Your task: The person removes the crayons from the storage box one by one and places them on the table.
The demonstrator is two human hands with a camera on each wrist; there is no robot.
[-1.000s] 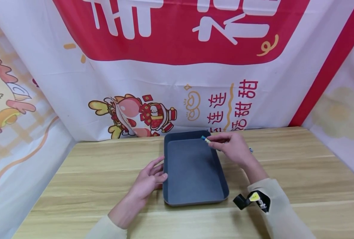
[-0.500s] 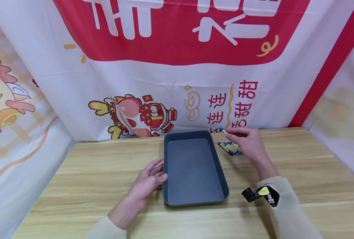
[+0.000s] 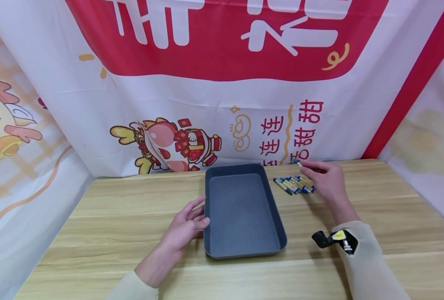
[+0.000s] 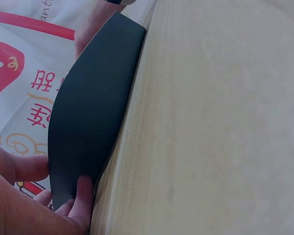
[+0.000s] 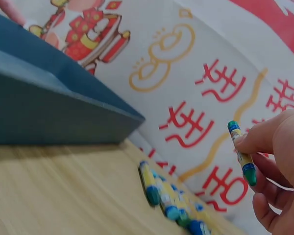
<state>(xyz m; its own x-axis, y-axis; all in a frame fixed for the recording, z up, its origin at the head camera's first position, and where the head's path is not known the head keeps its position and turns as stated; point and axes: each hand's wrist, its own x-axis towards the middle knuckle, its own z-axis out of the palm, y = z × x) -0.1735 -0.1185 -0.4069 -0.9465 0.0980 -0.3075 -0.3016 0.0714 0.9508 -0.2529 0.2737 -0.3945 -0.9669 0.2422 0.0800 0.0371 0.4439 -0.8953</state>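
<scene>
A green crayon (image 5: 241,154) with a yellow and blue wrapper is pinched between the thumb and fingers of my right hand (image 3: 328,181), raised off the table. Below and left of that hand lies a row of several similar crayons (image 3: 289,184), side by side on the wood; their green and blue ends show in the right wrist view. My left hand (image 3: 186,223) holds the left side of a dark grey rectangular tray (image 3: 244,253). In the left wrist view, fingertips (image 4: 84,188) lie against its outer wall and another digit reaches its rim.
The wooden table (image 3: 131,233) ends at a white and red printed cloth (image 3: 222,96) hanging behind it. More printed cloth rises at both sides. A black wrist-camera mount (image 3: 323,239) sticks out from the right sleeve.
My right hand has moved right, from over the tray's far right corner to beyond the crayon row, still pinching the crayon. The row has come into sight. The left hand and tray stay put.
</scene>
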